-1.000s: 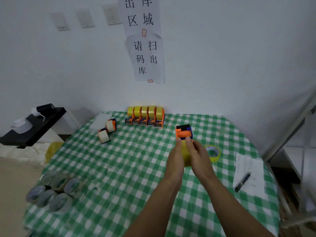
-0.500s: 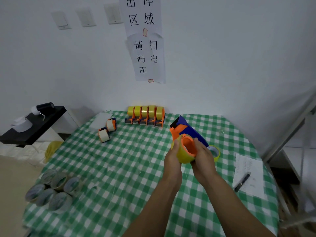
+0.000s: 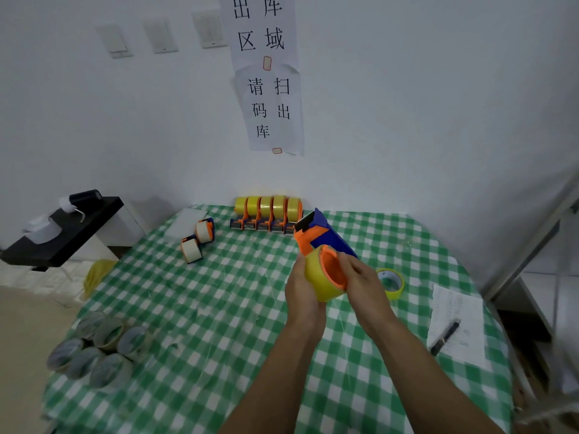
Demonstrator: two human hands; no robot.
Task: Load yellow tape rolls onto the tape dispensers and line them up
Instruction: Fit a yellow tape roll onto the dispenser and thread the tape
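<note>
Green-check table (image 3: 200,324) mid-frame, loaded row (image 3: 266,214) at its far edge; blue-orange dispenser (image 3: 327,234) has swung from end-on to sideways in the last second, yellow roll (image 3: 316,277) now over its hub (image 3: 333,269), left hand (image 3: 302,296) cupping roll, right hand (image 3: 365,285) gripping dispenser, so probably seated, line-up next.

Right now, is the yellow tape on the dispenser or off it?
On. The yellow tape roll wraps around the orange hub of the dispenser, held by the left hand and right hand.
</note>
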